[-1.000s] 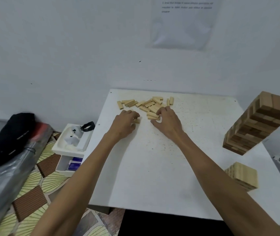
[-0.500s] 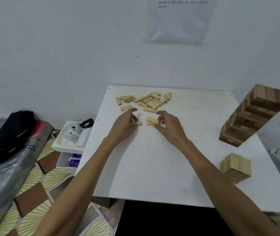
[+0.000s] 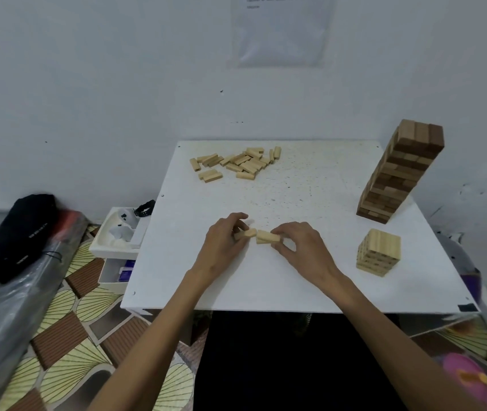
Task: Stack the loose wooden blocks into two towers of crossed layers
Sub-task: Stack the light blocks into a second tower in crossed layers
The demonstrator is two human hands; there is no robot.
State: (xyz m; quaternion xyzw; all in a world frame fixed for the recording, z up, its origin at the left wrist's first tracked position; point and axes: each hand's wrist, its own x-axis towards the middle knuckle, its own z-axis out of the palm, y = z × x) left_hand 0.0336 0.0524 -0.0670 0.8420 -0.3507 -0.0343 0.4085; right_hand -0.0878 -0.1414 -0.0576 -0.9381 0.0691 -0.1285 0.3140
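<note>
Wooden blocks low over white table: left hand pinches one, right hand pinches another (possibly two stacked, unclear). Loose pile at far edge; tall tower and short tower at right.

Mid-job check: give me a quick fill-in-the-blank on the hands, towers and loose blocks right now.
The left hand and right hand each pinch wooden ____.
The tall tower's wood is ____ than the short tower's.
The loose pile lies ____ away than the hands.
Missing: blocks; darker; farther.
</note>
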